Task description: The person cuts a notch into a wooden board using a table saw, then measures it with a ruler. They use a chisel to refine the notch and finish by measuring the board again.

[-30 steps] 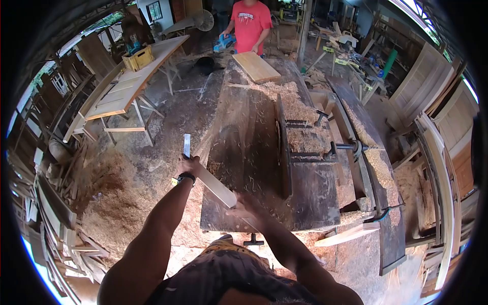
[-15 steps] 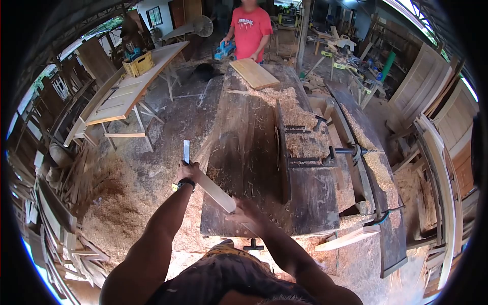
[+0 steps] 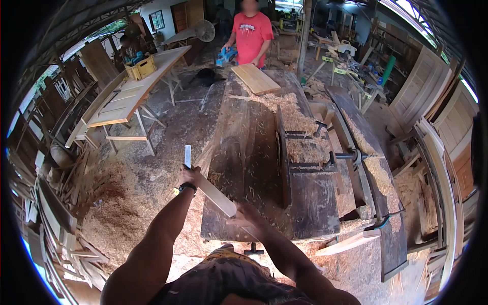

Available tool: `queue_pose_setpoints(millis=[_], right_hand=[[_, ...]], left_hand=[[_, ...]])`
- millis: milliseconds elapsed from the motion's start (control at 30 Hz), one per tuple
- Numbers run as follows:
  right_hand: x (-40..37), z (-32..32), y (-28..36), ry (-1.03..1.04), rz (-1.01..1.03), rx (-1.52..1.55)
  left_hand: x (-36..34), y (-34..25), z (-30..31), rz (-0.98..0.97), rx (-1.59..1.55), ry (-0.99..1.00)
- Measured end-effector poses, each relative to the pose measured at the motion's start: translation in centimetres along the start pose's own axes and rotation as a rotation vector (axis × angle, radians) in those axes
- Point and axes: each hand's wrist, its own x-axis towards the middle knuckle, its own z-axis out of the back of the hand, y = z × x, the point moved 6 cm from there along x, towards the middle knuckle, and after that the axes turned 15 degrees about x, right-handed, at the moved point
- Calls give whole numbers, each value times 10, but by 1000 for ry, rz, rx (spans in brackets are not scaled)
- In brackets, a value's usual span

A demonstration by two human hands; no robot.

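left hand [image 3: 189,176] grips slat [image 3: 216,195] | right hand [image 3: 248,216] touches slat end

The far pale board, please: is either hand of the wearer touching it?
No, the left hand and right hand are on a wooden strip, far from the pale board.

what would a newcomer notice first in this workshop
First, the long dark workbench down the middle, strewn with wood shavings. At its near edge the left hand grips a pale wooden strip, whose near end meets the right hand. At the far end stands a person in a red shirt beside a pale board, and a sawdust heap covers the floor on the left.
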Motion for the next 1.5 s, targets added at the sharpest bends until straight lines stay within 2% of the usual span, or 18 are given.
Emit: queue_pose_setpoints(millis=[67, 167, 233, 267, 333, 367, 533, 567, 633, 667, 733, 767, 833, 900, 967, 1033, 1167, 1500], right_hand=[[0, 1, 3, -16, -19, -117], [-12, -11, 21, 7, -75, 29], [-19, -17, 42, -37, 52, 0], [-22, -20, 50, -35, 53, -1], [-22, -21, 60, -43, -57, -695], [-20, -25, 67, -43, -52, -695], [-23, -21, 52, -101, 30, -45], [-25, -22, 46, -103, 22, -42], [-30, -23, 40, -261, -112, 446], [-33, -24, 45, -263, -117, 450], [-39, -37, 90, -95, 158, -552], [-42, -41, 103, -96, 159, -551], [-46, -48, 118, -123, 23, -740], [-33, -32, 83, -97, 26, -467], [-4, -4, 14, -30, -27, -74], [18, 25, -47, 59, -98, 44], [-7, 3, -4, -2, -101, 132], [-9, -2, 6, -14, -118, 148]], left_hand=[[0, -1, 1, 0, -8, 6], [2, 3, -3, -2, -30, 22], [6, 5, -10, -5, -47, 27], [7, 7, -13, -6, -44, 4], [7, 6, -10, -12, -42, -27], [5, 6, -10, -4, -26, -34], [-3, -3, 5, 7, -34, 3], [-3, -3, 3, 10, -32, 10], [-1, 0, -1, -1, -93, 7], [7, 7, -12, 4, -93, -23], [5, 7, -11, -4, -113, 2], [5, 5, -10, -14, -138, 20], [5, 5, -10, -14, -126, 34], [2, 0, -4, -35, -88, -44], [-6, -5, 6, -37, -100, -45], [-6, -5, 7, -37, -113, -44], [-2, -1, 1, -15, -102, -20], [-7, -4, 9, -15, -63, -14]])
